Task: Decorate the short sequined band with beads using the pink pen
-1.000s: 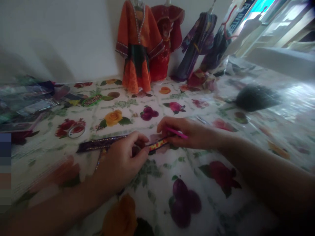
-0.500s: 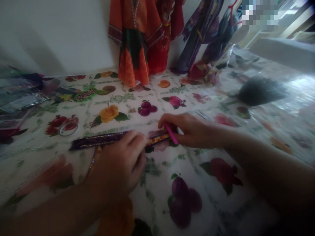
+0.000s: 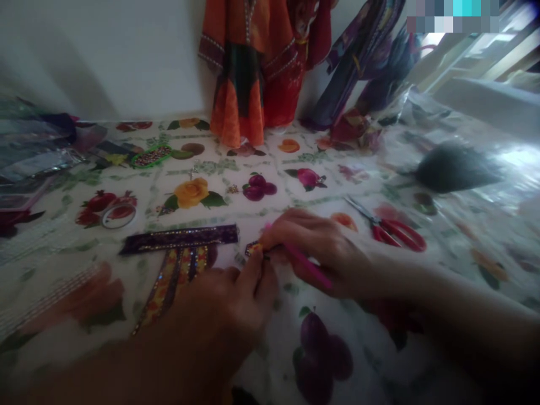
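Observation:
A small strip of fabric [image 3: 252,247], dark with yellow patches and shiny dots, is pinched at the fingertips of my left hand [image 3: 232,295]. My right hand [image 3: 327,250] meets it from the other side, its fingers closed around a slim pink pen-like stick [image 3: 310,265]. The fingers hide most of this strip and the stick's tip. Left of them lies a dark purple band [image 3: 181,238] with glittering dots. Several patterned yellow and purple strips [image 3: 162,281] run down from it and pass behind my left hand.
Red-handled scissors [image 3: 399,233] lie beyond my right forearm. A roll of tape [image 3: 118,215] and a green-rimmed dish of beads [image 3: 151,156] sit at left. Dolls in orange [image 3: 238,112] and red dress stand by the wall. A dark bulky object [image 3: 458,167] rests on clear plastic at right.
My left hand has moved right, off the purple band, uncovering its right end and the strips. My hands have come together at the small strip. The scissors show more fully.

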Motion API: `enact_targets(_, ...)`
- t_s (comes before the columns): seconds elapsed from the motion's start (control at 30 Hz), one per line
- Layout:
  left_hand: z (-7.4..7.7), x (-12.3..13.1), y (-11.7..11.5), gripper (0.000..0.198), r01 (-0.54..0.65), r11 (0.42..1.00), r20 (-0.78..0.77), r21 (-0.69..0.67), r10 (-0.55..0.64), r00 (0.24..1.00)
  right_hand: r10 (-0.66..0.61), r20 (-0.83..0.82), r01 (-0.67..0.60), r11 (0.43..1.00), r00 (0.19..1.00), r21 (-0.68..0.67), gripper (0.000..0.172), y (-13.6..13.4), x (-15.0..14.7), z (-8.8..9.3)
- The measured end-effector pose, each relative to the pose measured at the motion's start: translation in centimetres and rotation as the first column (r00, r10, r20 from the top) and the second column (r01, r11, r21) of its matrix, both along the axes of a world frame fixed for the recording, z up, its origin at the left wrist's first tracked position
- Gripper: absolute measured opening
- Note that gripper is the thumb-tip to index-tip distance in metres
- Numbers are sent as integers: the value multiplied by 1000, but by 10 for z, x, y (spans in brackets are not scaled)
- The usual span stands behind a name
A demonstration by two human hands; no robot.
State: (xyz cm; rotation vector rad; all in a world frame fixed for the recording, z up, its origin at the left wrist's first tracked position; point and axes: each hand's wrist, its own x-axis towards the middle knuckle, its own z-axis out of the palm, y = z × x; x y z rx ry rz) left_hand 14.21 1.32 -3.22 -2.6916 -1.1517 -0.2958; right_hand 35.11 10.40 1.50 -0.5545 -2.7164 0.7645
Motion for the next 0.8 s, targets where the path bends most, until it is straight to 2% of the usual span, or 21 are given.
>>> enact_targets(0.27,2,-2,1,56,31,998,-52,-49,-34,998,38,4,-38,999,999,-13,38,1,-8,-10)
enact_targets(0.37,2,-1,1,54,16,999,-68,-40,-19,997,30,-27,-30,1000,999,-7,35,0,-9,-14)
enact_targets(0.53,2,1,0,53,-10,999,-62,-44,7,998,49,46,-55,988,998,142,26,-1,-10,-20)
enact_targets(0.63,2,1,0,56,-8,998,-65,-58,4,998,71,9,-71,968,997,241,20,-1,-9,-19)
enact_targets(0.8,-1,-1,-1,55,-13,1000,-108,-9,12,994,56,-83,-38,978,995,204,21,0,-5,-9)
